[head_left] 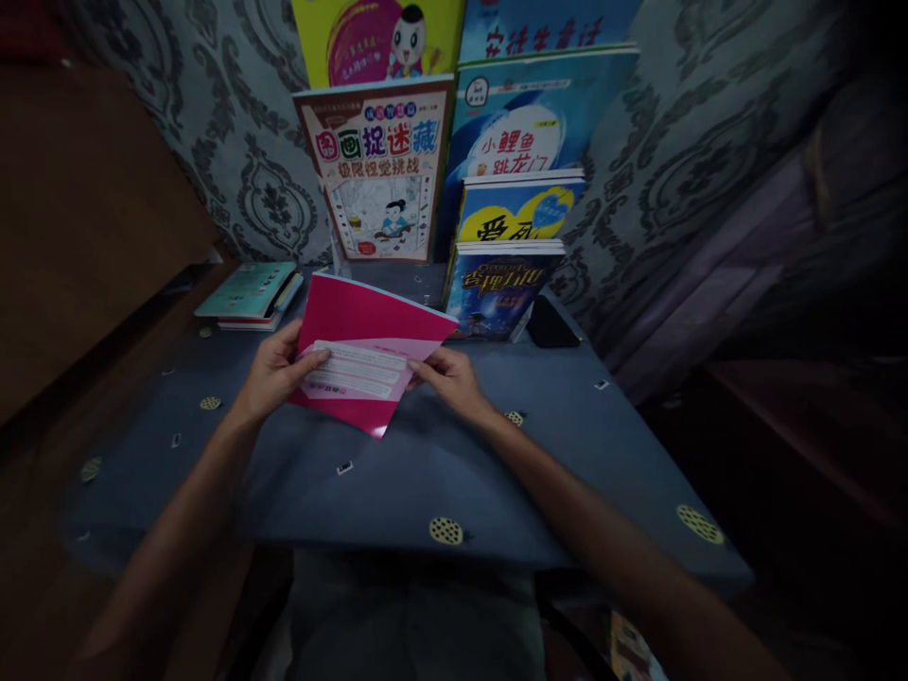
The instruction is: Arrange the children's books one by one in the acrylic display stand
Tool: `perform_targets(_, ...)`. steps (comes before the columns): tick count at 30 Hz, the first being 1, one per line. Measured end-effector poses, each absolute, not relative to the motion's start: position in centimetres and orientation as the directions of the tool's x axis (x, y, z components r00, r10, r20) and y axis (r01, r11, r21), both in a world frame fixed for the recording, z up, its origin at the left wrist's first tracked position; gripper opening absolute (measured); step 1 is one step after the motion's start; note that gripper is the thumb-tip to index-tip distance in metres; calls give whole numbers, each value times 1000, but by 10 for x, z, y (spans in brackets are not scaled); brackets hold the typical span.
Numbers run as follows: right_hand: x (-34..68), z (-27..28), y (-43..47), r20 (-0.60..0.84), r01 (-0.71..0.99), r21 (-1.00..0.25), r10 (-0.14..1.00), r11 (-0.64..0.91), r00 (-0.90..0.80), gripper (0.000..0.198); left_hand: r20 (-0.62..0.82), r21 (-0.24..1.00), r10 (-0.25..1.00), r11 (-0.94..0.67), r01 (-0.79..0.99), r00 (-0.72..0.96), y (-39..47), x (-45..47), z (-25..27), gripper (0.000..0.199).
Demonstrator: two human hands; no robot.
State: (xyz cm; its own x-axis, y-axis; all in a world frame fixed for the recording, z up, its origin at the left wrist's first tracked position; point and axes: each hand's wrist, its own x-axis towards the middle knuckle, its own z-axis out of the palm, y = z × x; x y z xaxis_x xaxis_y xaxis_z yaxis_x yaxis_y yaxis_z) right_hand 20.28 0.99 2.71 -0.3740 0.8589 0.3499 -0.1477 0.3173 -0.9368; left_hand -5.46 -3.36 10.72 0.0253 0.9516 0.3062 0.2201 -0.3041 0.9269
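A thin pink book [369,317] is held tilted above the table, its cover with a pale text panel turned toward me. My left hand [276,369] grips its left edge, thumb on the cover and fingers behind. At the right edge, my right hand [450,378] pinches the book in the same way, its fingers partly hidden. Just beyond stand upright books in tiers: a brown-edged picture book [387,180] on the left and a dark blue book [497,288] at the front right.
A small stack of books [248,293] lies at the table's back left. Beside the dark blue book rests a black flat object [551,323], perhaps a phone. The grey-blue tablecloth [340,511] has a pineapple print. Patterned wallpaper [276,194] rises behind, and a purple curtain [699,274] hangs at right.
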Motion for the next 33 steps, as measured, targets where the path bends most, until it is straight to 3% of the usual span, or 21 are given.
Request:
perform_targets(5, 214, 45, -4, 554, 123, -783, 774, 609, -308, 44, 407, 896, 912, -386, 220, -58, -38, -58, 106, 38)
perform_targets(8, 222, 50, -11, 634, 279, -610, 668, 742, -390, 37, 431, 867, 902, -425, 260, 37, -44, -64, 105, 27)
perform_targets(13, 221, 21, -16, 651, 304, -399, 500, 865, -571, 35, 298, 856, 920, -376, 355, 255, -49, -80, 75, 41)
perform_targets(17, 220, -12, -22, 545, 342, -358, 492, 869, -679, 35, 197, 815, 937, -320, 484, 288, -53, -91, 35, 40)
perform_targets(22, 226, -22, -24, 510, 326, -272, 423, 905, -748, 30, 217, 565, 891, -448, 693, 399, -64, -102, 3, 41)
perform_targets(27, 233, -14, -24, 435, 311, -314, 427, 897, -793, 34, 139, 228, 822, -570, 790, 553, -69, -108, -3, 53)
perform_targets(30, 236, -9, -26, 371, 316, -355, 442, 880, -816, 45, 110, 112, 806, -591, 799, 581, -68, -109, -2, 58)
perform_targets(33, 235, -3, -28, 360, 332, -367, 461, 869, -811, 39, 81, 59, 810, -586, 808, 581, -65, -111, 2, 58)
